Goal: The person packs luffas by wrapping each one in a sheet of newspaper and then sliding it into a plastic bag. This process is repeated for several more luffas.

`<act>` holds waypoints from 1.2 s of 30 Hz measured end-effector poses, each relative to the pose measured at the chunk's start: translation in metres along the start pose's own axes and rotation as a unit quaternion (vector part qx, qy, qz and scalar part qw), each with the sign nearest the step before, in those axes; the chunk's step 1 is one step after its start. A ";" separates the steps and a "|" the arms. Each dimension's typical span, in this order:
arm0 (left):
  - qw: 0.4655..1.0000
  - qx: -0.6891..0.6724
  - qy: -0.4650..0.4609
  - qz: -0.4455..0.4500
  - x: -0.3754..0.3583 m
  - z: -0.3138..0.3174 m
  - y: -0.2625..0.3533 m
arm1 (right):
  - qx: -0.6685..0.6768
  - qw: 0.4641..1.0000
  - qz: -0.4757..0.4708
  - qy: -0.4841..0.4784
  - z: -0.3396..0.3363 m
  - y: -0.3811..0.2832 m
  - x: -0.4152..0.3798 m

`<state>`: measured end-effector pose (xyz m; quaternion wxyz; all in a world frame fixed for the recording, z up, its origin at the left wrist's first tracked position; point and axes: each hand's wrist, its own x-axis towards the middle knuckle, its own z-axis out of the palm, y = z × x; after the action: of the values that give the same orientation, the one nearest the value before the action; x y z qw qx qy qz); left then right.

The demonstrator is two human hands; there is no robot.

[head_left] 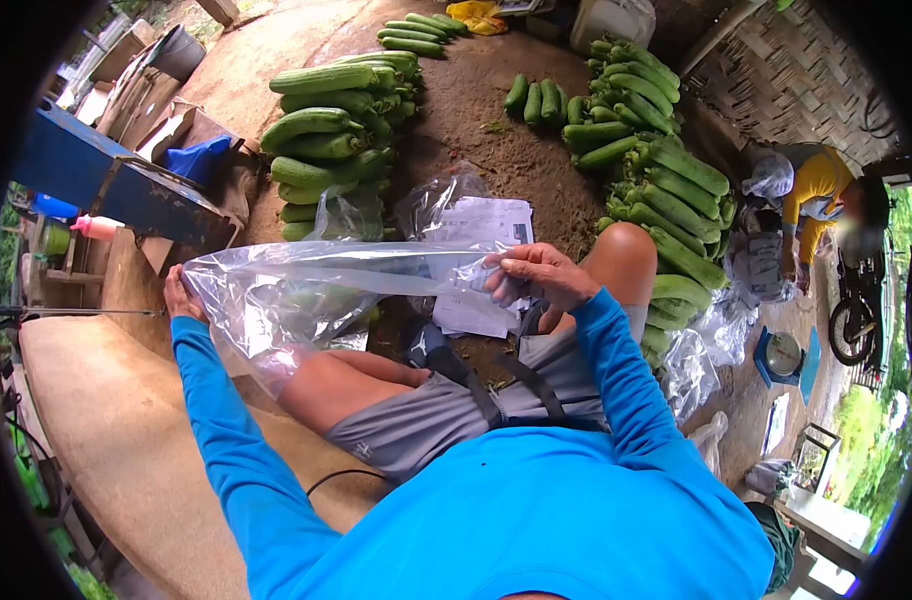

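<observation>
A clear plastic bag (306, 275) is stretched sideways between my two hands, above my lap. My right hand (548, 274) pinches its right end, with thumb and fingers pressed together on the film. At the far left, my left hand (183, 293) grips the other end near the bag's corner; part of its fingers is hidden. The bag looks flat, and the lower part drapes over my knee. Behind it, long green gourds (321, 125) are stacked on the ground, partly seen through the film. Printed paper sheets (501, 215) lie just beyond the bag.
More gourds (676, 190) are piled at the right, beside crumpled clear plastic (711, 345). A blue weighing scale (784, 355) stands farther right. A person in a yellow top (821, 185) bends nearby. A blue beam (126, 180) is at the left, above a pale bench (86, 390).
</observation>
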<state>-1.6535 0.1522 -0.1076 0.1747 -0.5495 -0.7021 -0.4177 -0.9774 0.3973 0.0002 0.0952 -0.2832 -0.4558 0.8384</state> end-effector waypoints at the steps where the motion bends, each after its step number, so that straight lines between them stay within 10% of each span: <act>1: 0.941 -0.202 0.023 -0.272 0.001 -0.003 0.000 | 0.000 1.000 0.012 -0.005 0.002 0.001 0.001; 2: 0.770 -0.380 0.043 -0.511 0.004 -0.006 0.000 | 0.000 1.000 0.024 -0.011 0.004 0.002 0.002; 3: 0.756 -0.249 -0.015 -0.605 0.016 -0.007 0.031 | -0.001 1.000 0.025 -0.011 0.005 0.002 0.003; 4: 0.755 -0.250 -0.014 -0.606 0.024 -0.006 0.045 | -0.005 1.000 0.018 -0.014 0.006 0.004 0.004; 6: 0.804 0.273 -0.326 -0.415 0.040 -0.005 0.069 | -0.012 1.000 0.012 -0.019 0.010 0.010 0.011; 8: 0.841 0.323 -0.243 -0.360 0.072 0.004 0.184 | 0.017 0.999 -0.042 -0.019 0.019 0.019 0.024; 11: 0.970 0.108 -0.140 -0.167 0.083 0.038 0.279 | 0.021 0.999 -0.045 -0.013 0.031 0.020 0.045; 13: 0.925 -0.264 -0.242 -0.126 0.078 0.055 0.362 | 0.008 0.998 -0.063 -0.022 0.041 0.022 0.058; 18: 0.856 -0.359 -0.359 -0.098 0.045 0.098 0.454 | 0.056 0.991 -0.116 0.030 0.082 0.008 0.068; 24: 0.796 -0.459 -0.331 -0.212 0.018 0.114 0.433 | 0.078 0.993 -0.020 0.087 0.072 0.018 0.066; 31: 0.934 -0.151 -0.262 -0.190 0.006 0.071 0.355 | 0.278 0.949 -0.122 0.088 0.024 -0.002 0.053; 36: 0.920 0.094 -0.352 -0.145 -0.011 0.038 0.306 | 0.412 0.893 -0.180 -0.008 -0.016 -0.034 0.055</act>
<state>-1.3613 0.1899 -0.0172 -0.0958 -0.5342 -0.8264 -0.1503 -1.0164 0.4510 -0.0003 0.3493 -0.1253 -0.1138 0.9216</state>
